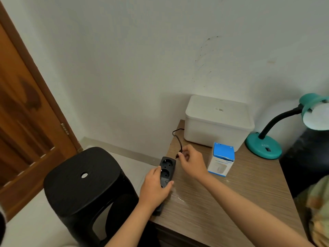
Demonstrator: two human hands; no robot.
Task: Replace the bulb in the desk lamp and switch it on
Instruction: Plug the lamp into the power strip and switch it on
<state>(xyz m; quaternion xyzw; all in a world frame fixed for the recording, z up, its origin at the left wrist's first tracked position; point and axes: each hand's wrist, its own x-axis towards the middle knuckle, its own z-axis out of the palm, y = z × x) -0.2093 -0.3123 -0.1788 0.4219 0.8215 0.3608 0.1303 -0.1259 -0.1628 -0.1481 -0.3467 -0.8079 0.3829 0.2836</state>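
Observation:
A teal desk lamp (263, 146) with a black gooseneck stands at the table's far right; its shade (315, 111) is cut by the frame edge and no bulb shows. A blue and white bulb box (221, 160) stands upright mid-table. My left hand (154, 186) grips a black power strip (167, 168) lying at the table's left edge. Just beyond the strip's far end, my right hand (191, 161) pinches the end of the lamp's black cord (178, 139); the plug itself is hidden by my fingers.
A white lidded plastic box (219, 122) sits against the wall behind the bulb box. A black plastic stool (85, 179) stands left of the wooden table (231, 198). A brown wooden door (26, 122) fills the left side. Patterned fabric (316, 211) shows at the right edge.

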